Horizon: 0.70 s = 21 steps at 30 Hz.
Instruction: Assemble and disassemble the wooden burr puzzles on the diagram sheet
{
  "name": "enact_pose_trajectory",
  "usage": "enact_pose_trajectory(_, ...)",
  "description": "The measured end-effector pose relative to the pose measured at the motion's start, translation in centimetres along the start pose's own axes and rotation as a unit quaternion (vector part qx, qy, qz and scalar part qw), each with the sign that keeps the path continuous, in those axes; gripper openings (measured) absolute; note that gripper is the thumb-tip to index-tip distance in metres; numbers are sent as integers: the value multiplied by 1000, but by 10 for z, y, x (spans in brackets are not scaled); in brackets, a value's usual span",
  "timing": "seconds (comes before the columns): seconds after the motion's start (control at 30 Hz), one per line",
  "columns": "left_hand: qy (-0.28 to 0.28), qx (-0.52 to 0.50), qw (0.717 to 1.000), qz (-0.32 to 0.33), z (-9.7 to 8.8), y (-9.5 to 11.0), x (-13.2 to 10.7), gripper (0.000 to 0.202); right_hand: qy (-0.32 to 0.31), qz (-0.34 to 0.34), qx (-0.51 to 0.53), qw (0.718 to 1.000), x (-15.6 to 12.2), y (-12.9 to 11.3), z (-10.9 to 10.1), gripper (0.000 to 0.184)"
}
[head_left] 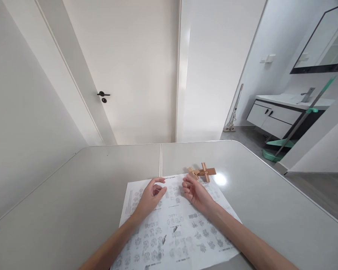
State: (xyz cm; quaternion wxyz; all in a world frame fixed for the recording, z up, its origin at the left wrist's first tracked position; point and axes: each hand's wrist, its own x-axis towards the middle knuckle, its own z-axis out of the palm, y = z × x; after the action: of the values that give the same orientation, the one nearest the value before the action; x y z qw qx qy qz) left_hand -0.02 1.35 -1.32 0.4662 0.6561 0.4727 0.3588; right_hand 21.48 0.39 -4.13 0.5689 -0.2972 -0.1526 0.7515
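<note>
My left hand (pixel 151 195) rests on a printed instruction sheet (pixel 174 228), its fingers loosely curled with nothing in them. My right hand (pixel 193 190) lies on the same sheet, fingers half bent and apart, empty. Just beyond its fingertips a wooden cross-shaped puzzle (pixel 202 172) stands on the grey table (pixel 73 195), apart from both hands. The sheet is covered with small diagrams of such puzzles.
The table has a seam down its middle and a rounded far right corner. Behind it stands a white door with a black handle (pixel 103 94). To the right a bathroom opens with a vanity (pixel 278 112), a mirror and a green mop (pixel 278 144).
</note>
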Motion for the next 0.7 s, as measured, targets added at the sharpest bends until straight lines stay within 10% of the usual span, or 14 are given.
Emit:
enact_pose_trajectory(0.27, -6, 21, 1000, 17, -1, -7, 3, 31, -66, 2, -110, 992, -7, 2, 11, 33)
enact_pose_trajectory(0.7, -14, 25, 1000, 1, -1, 1, 0, 30, -7, -84, -14, 996, 0, -6, -1, 42)
